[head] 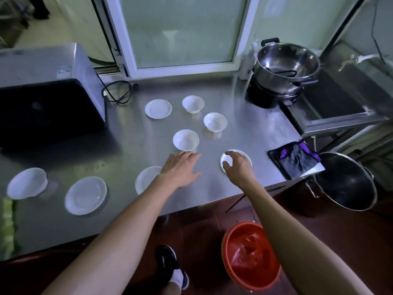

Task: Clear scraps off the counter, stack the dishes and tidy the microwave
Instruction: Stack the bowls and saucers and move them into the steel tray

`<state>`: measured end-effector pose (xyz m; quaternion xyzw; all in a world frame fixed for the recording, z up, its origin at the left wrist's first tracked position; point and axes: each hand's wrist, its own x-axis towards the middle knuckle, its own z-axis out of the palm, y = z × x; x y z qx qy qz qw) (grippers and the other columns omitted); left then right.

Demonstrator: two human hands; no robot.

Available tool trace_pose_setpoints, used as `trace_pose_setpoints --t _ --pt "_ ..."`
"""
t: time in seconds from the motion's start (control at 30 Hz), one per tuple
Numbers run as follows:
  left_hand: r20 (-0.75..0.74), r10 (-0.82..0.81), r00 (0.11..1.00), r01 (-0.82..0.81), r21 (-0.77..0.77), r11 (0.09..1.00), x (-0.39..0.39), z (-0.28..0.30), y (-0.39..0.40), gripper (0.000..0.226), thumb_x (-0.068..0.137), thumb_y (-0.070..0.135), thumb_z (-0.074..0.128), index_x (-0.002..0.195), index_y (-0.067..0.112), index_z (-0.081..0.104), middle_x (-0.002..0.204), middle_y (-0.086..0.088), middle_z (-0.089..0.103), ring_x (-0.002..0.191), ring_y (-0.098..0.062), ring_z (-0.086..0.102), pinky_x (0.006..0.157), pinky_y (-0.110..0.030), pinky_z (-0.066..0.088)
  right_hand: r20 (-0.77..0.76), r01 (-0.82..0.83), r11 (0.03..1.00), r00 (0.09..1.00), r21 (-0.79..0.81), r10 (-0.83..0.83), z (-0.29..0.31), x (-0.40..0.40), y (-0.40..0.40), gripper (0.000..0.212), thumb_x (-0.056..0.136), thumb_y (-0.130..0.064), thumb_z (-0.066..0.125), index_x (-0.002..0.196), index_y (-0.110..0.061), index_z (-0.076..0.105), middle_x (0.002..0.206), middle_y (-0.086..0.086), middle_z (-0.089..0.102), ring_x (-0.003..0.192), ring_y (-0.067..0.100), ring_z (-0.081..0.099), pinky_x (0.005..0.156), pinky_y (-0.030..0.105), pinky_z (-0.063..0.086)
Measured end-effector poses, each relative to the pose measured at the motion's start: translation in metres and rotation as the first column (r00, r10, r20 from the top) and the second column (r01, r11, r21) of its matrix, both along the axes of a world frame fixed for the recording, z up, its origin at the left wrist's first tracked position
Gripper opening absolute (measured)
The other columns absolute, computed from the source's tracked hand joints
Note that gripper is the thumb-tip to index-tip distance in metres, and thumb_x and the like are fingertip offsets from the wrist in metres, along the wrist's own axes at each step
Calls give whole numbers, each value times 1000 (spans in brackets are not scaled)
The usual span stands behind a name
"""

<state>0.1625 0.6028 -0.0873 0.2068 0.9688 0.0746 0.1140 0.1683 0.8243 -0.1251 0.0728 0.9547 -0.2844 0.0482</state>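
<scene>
White dishes lie scattered on the steel counter (244,124). My right hand (237,165) curls over a small white plate (244,155) near the counter's front right, fingers on its rim. My left hand (181,168) rests flat and spread on the counter, partly covering another plate (146,177). A bowl (185,139) sits just beyond my left fingertips. Two more bowls (214,122) (193,103) and a plate (158,108) lie farther back. A plate (85,195) and a tilted bowl (27,183) sit at the left. The microwave (49,99) stands at the back left, its door shut.
A dark cloth (295,159) lies at the counter's right edge. A steel pot (285,64) sits on a cooker at the back right, beside a sink (340,103). On the floor are a red basin (251,254) and a large metal pot (344,182). A black cord (117,92) lies by the microwave.
</scene>
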Motion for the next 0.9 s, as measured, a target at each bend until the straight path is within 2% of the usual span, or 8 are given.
trace_pose_setpoints --t 0.17,0.3,0.57,0.7,0.9 --pt "38 35 999 -35 -1 999 -53 0 -31 56 93 47 55 140 22 39 149 -1 42 134 -27 39 101 -44 38 21 -11 998 1000 56 10 -1 -53 -25 44 96 -27 58 139 -20 54 143 2 56 130 27 48 105 40 42" --pt "40 50 998 -49 -18 999 -86 -5 -44 51 94 46 55 135 20 41 145 -1 43 129 -29 41 96 -44 40 27 -48 994 999 101 46 -6 -82 -41 46 96 -30 58 140 -19 52 146 1 53 131 29 46 106 41 39" --pt "111 101 989 -102 5 995 -143 -35 -35 77 86 51 64 149 27 27 154 1 29 138 -27 31 99 -47 39 75 -99 976 994 192 86 -21 -152 -37 56 91 -33 62 144 -23 46 154 0 41 138 27 37 105 43 34" --pt "187 152 970 -149 -32 988 -167 -56 -22 94 81 57 68 154 27 16 163 -2 11 147 -27 16 104 -53 35 131 -142 964 985 226 114 -37 -189 -25 67 90 -40 65 149 -26 37 161 3 26 146 28 23 108 44 29" --pt "293 182 938 -150 -131 980 -191 -86 3 122 68 68 72 155 34 -6 165 -1 -14 152 -31 -6 108 -60 29 211 -209 919 967 335 143 -63 -241 -9 88 83 -60 65 154 -34 20 167 4 3 152 29 3 112 49 22"
